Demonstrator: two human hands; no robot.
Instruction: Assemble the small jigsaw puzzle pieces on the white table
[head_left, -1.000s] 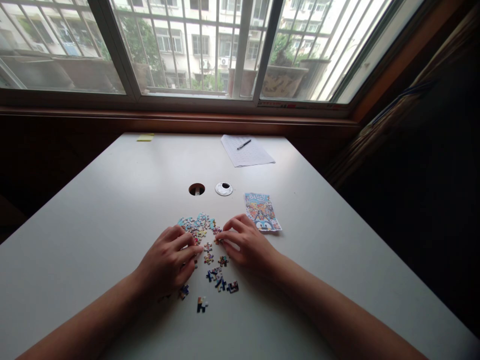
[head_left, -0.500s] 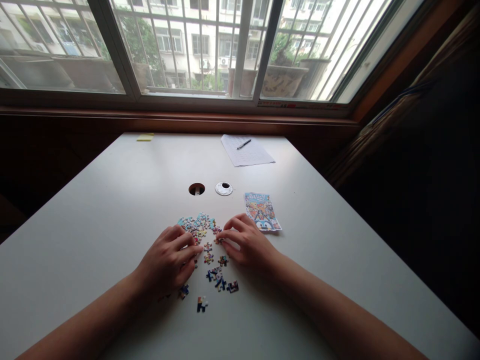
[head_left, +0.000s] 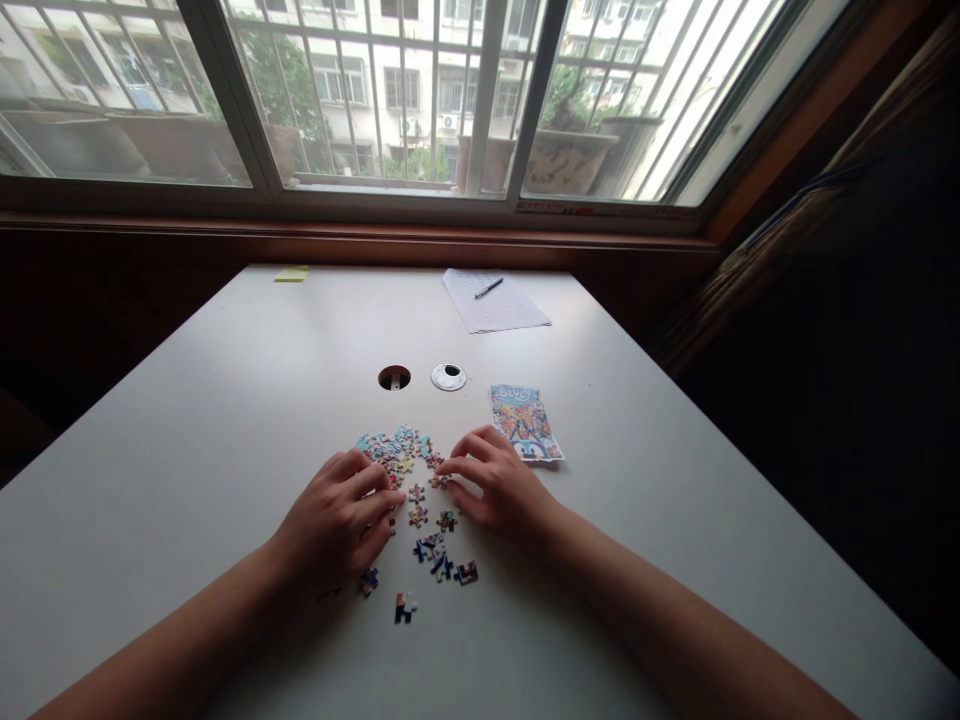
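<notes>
My left hand [head_left: 341,515] rests over the left side of the loose jigsaw pieces, loosely curled, its index finger and thumb apart. Its palm hides some pieces, and I see nothing gripped in it. At the right of the pile, my right hand [head_left: 491,480] is open, its fingertips beside a small jigsaw piece [head_left: 437,481] on the table. A heap of jigsaw pieces [head_left: 401,443], partly pale blue, lies beyond the hands. Between them are several single pieces. Nearer me lie a joined dark-blue cluster [head_left: 433,555], a dark piece [head_left: 466,572] and a black, white and orange piece [head_left: 405,607].
A picture sheet [head_left: 523,420] lies just behind my right hand. Farther back are a cable hole [head_left: 394,378], its round cover [head_left: 448,377], paper sheets [head_left: 502,310] with a pen [head_left: 489,288], and a yellow note [head_left: 291,274]. The white table [head_left: 225,400] stands against a window.
My right thumb and fingers have drawn back slightly to the right from the small jigsaw piece, which now shows more fully. My left hand stays nearly still.
</notes>
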